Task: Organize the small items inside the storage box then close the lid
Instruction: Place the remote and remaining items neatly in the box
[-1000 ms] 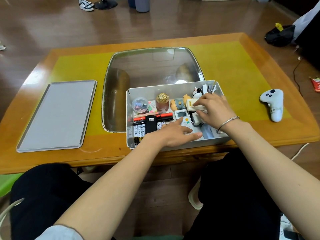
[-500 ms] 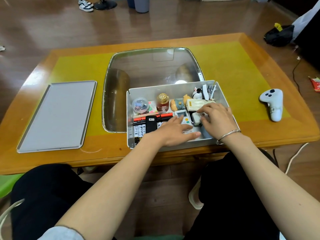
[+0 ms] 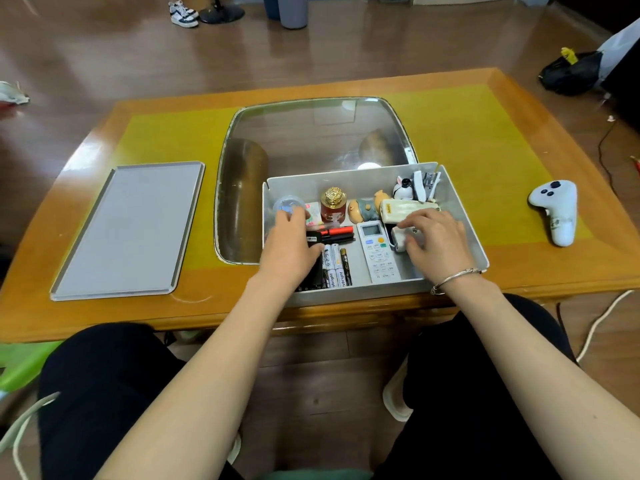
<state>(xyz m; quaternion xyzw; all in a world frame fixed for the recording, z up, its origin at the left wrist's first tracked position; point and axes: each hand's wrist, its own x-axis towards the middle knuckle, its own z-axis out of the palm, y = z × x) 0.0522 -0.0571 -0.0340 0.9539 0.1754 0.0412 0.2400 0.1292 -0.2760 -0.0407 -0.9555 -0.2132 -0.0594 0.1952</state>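
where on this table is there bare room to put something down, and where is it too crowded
Bare patches: the yellow mat between the storage box and the white controller, and the strip between the lid and the glass inset. Crowded: inside the box, where the left hand and right hand work among the items.

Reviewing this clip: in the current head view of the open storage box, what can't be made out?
- Left hand covers the black item and marker ends beneath it; its grip cannot be told.
- Clear round container: motion blur and the fingers hide its contents.
- Right hand covers most of the small white device; what it is stays unclear.
- Remote control: button labels too small.
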